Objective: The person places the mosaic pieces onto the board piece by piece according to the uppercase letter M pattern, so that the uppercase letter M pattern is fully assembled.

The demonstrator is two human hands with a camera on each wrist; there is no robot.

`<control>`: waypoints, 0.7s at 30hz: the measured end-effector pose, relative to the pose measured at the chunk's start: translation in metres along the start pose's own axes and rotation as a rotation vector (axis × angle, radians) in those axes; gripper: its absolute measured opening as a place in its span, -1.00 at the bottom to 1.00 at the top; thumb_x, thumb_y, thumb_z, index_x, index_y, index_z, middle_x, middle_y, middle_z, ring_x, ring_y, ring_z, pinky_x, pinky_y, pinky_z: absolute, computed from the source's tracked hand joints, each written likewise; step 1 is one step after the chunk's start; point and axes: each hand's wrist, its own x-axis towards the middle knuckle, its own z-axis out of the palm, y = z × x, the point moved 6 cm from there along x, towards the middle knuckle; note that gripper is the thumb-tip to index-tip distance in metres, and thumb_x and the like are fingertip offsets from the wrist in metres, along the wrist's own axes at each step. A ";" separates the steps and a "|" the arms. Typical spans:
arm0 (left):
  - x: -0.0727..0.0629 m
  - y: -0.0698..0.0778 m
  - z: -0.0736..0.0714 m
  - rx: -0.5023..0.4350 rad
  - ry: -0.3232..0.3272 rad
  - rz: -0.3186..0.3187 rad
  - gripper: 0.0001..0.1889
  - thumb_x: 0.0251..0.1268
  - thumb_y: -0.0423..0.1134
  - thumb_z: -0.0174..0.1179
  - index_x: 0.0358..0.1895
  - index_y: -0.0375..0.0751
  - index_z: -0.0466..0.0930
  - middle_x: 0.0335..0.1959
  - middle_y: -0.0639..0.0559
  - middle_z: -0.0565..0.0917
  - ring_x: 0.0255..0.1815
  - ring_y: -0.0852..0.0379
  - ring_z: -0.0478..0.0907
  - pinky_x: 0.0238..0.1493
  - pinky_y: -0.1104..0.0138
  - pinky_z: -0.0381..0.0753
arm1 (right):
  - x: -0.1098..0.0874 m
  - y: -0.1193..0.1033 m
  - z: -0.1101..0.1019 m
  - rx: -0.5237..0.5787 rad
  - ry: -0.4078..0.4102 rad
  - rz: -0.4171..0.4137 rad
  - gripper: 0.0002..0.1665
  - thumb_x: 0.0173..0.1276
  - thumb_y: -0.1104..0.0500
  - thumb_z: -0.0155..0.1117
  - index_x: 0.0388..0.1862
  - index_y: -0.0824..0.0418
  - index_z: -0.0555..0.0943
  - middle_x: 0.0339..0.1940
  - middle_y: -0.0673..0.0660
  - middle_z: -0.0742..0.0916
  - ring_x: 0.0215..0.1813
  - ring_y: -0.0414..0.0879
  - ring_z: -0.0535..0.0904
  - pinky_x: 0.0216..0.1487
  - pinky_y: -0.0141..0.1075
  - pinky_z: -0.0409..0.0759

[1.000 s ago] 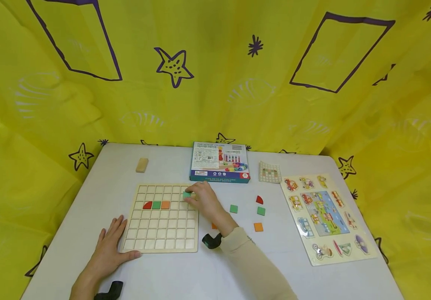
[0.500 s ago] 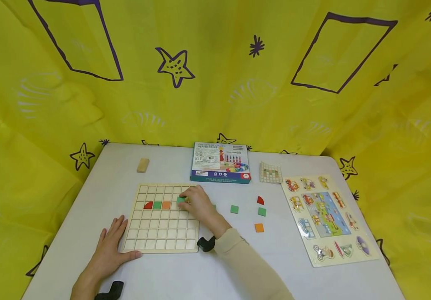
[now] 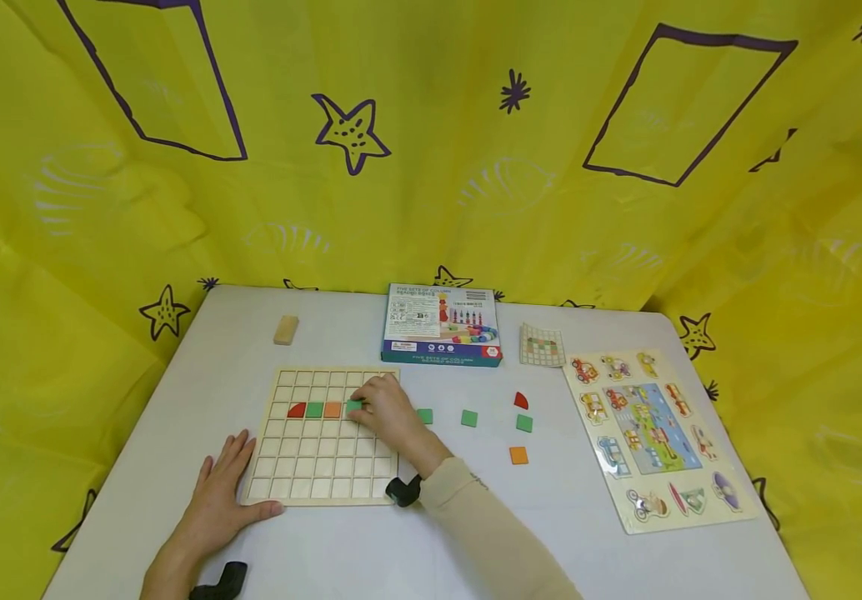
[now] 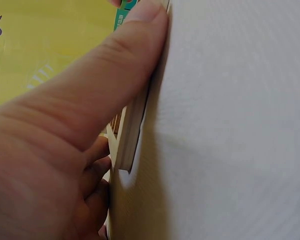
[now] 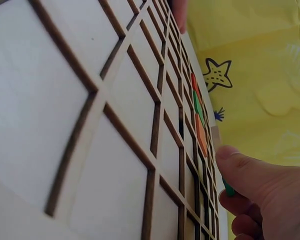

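A wooden grid board [image 3: 318, 468] lies flat on the white table. In one row sit a red quarter-circle tile [image 3: 297, 410], a green square tile [image 3: 314, 410] and an orange square tile [image 3: 332, 410]. Just right of the orange one, my right hand [image 3: 392, 418] pinches another green square tile [image 3: 353, 406] between thumb and fingers; the right wrist view shows only a sliver of this green tile [image 5: 228, 188]. My left hand [image 3: 209, 512] rests at the board's near left corner with fingers extended. Its thumb [image 4: 120, 60] lies along the near edge.
Right of the board lie loose green tiles [image 3: 469, 418], a red quarter-circle tile [image 3: 522, 401] and an orange tile [image 3: 518, 455]. Farther out are a pattern card [image 3: 541, 346] and a picture puzzle [image 3: 656, 442]. A toy box [image 3: 441, 325] and wooden block [image 3: 286, 330] stand behind.
My right hand has carried the green tile leftward and slightly nearer, from the board's upper right to beside the orange tile. The left hand stays put.
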 end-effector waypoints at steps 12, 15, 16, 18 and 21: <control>-0.001 -0.001 0.001 0.003 0.015 0.014 0.20 -0.16 0.16 0.52 0.42 -0.57 0.11 0.48 -0.45 0.05 0.52 -0.33 -0.19 0.42 -0.10 -0.47 | 0.002 0.000 0.009 -0.010 -0.026 0.035 -0.67 0.26 -0.03 0.43 -0.10 0.13 0.74 -0.19 -0.05 0.65 -0.14 -0.16 0.40 -0.07 -0.41 0.39; -0.001 -0.001 0.001 0.001 0.011 0.009 0.20 -0.15 0.17 0.51 0.43 -0.56 0.10 0.49 -0.43 0.04 0.52 -0.32 -0.20 0.42 -0.10 -0.48 | 0.002 0.000 0.010 -0.028 -0.020 0.029 -0.68 0.26 -0.03 0.43 -0.11 0.12 0.74 -0.20 -0.06 0.64 -0.15 -0.16 0.40 -0.08 -0.41 0.38; -0.001 -0.001 0.001 0.002 0.010 0.008 0.20 -0.15 0.17 0.51 0.43 -0.56 0.10 0.49 -0.43 0.04 0.52 -0.32 -0.20 0.42 -0.10 -0.48 | 0.002 -0.001 0.010 -0.035 -0.016 0.026 -0.69 0.26 -0.03 0.43 -0.11 0.12 0.74 -0.20 -0.06 0.64 -0.16 -0.16 0.39 -0.09 -0.41 0.37; 0.000 -0.001 0.001 0.003 0.006 0.004 0.20 -0.15 0.18 0.51 0.44 -0.55 0.09 0.49 -0.42 0.04 0.52 -0.31 -0.20 0.42 -0.10 -0.48 | 0.002 -0.001 0.011 -0.050 -0.008 0.020 -0.69 0.26 -0.03 0.42 -0.12 0.11 0.74 -0.21 -0.06 0.64 -0.17 -0.16 0.39 -0.10 -0.42 0.37; 0.000 -0.001 0.001 0.003 0.002 -0.002 0.21 -0.16 0.19 0.51 0.44 -0.55 0.09 0.49 -0.42 0.03 0.53 -0.31 -0.21 0.42 -0.11 -0.48 | 0.002 -0.002 0.011 -0.061 0.002 0.016 -0.69 0.26 -0.03 0.43 -0.12 0.11 0.74 -0.21 -0.05 0.63 -0.18 -0.16 0.39 -0.12 -0.42 0.36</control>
